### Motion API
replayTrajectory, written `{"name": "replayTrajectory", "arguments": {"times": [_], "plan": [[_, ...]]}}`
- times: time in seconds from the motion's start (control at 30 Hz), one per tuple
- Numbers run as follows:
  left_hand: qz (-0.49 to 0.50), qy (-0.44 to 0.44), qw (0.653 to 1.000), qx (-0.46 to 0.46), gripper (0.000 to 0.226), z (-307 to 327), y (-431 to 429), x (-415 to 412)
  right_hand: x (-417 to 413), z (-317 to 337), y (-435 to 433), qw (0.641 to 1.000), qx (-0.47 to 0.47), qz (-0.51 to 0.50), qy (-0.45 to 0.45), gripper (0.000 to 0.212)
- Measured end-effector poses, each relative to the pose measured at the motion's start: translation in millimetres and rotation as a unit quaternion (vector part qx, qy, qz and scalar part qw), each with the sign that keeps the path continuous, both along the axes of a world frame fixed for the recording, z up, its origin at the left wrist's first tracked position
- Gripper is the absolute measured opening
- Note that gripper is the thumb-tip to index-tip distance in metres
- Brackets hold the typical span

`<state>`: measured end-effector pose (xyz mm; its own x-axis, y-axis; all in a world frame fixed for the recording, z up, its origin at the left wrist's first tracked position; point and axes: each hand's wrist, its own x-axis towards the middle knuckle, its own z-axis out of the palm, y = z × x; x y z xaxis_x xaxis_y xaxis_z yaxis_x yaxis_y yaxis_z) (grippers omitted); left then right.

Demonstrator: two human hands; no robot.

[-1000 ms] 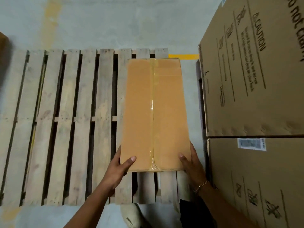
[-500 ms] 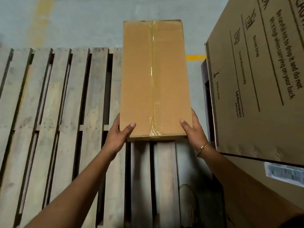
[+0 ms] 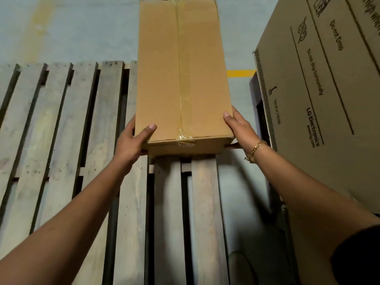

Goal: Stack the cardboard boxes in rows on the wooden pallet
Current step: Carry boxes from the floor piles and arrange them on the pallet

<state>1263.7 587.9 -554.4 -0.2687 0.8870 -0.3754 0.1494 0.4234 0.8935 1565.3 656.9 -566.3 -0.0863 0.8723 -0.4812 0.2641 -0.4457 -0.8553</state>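
The long cardboard box (image 3: pixel 183 75) is over the right side of the wooden pallet (image 3: pixel 61 140). Its far end sticks out past the pallet's far edge, over the grey floor (image 3: pixel 82 27). I cannot tell if the box sits on the boards or is just above them.

The left hand (image 3: pixel 131 142) grips the near left corner, with the thumb on top. The right hand (image 3: pixel 240 130) grips the near right corner the same way. A gold bracelet (image 3: pixel 256 150) is on the right wrist.

A strip of clear tape (image 3: pixel 178 79) runs down the middle of the box.

To the left of the box there is a wide stretch of boards. To the right there is a thin strip of floor, then a big carton (image 3: pixel 329 99) standing near. A yellow line (image 3: pixel 241 73) on the floor shows in that gap.

The big carton says "Do not Drop", "TRUCK HERE", "LG Electronics" and "www.lg.com".
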Motion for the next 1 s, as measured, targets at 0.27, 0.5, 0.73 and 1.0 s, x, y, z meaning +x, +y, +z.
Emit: {"name": "replayTrajectory", "arguments": {"times": [0.27,0.5,0.73,1.0], "plan": [[0.085,-0.116,0.989,-0.040,0.068,-37,17,-13,-3,-62,-5,0.986,-0.152,-0.050,0.042,0.062],[0.023,-0.165,0.982,-0.084,0.066,-90,4,-12,-16,-95,-12,0.970,-0.195,-0.094,0.110,0.083],[-0.011,-0.154,0.985,-0.080,0.064,-104,6,-16,-14,-124,-8,0.959,-0.191,-0.130,0.165,0.113],[0.000,-0.168,0.981,-0.094,0.057,-107,-7,-30,-18,-115,-25,0.967,-0.175,-0.109,0.152,0.086]]}}
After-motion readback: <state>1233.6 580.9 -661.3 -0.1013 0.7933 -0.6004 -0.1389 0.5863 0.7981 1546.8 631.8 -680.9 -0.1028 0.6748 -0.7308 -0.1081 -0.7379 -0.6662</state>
